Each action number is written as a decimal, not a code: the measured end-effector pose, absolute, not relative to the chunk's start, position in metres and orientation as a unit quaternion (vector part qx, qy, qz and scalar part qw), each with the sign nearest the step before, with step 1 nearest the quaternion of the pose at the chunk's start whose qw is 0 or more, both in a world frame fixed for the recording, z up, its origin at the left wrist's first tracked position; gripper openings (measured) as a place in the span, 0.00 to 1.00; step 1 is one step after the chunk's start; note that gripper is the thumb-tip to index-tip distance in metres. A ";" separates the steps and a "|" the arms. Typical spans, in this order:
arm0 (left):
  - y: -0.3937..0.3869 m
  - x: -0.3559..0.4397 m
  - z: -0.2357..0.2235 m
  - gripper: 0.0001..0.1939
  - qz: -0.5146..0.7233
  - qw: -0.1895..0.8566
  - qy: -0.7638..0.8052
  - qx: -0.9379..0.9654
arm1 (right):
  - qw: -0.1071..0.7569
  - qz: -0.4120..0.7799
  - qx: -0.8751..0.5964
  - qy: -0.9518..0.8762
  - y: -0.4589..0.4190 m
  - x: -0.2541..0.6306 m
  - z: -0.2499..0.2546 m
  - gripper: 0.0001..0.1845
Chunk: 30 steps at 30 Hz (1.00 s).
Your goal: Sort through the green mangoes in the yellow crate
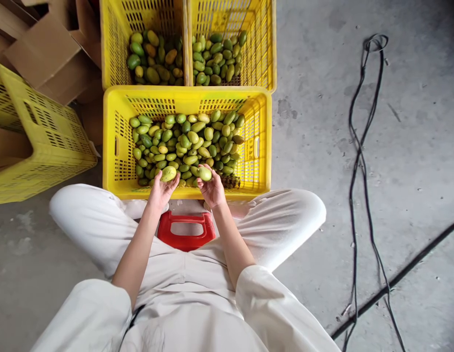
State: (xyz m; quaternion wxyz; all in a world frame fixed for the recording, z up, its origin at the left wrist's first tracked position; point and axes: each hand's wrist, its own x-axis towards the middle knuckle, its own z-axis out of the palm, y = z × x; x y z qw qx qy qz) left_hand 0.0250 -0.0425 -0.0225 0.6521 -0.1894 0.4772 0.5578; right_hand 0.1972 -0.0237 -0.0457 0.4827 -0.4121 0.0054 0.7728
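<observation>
My left hand (164,187) holds a yellow-green mango (168,173), small and oval, lying on the fingers. A second pale green mango (204,173) rests in my right hand (213,189), its fingers curled around the near side. Both hands are above the near edge of a yellow plastic crate (113,188), a short gap apart. Inside that crate lie many loose mangoes (186,142), mostly green, some yellowish. A dark brown, bumpy patch (230,182) shows in its near right corner; I cannot make out what it is.
Beyond stand two more yellow crates (188,44) with similar fruit. Another yellow crate (47,132) is at the left, before cardboard boxes (43,49). A red stool (186,239) shows between my legs. Black cables (358,146) and a thicker black line (402,274) cross the concrete floor at the right.
</observation>
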 end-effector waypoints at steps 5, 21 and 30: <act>-0.041 0.025 -0.022 0.11 0.559 0.651 0.479 -0.184 | 0.481 0.777 -0.406 0.015 -0.025 0.197 -0.046 0.11; -0.052 0.023 -0.020 0.18 0.558 0.695 0.434 -0.134 | 0.443 0.823 -0.353 0.034 -0.030 0.197 -0.042 0.14; -0.059 0.022 -0.022 0.19 0.559 0.719 0.400 -0.104 | 0.473 0.802 -0.365 0.003 -0.031 0.195 -0.044 0.08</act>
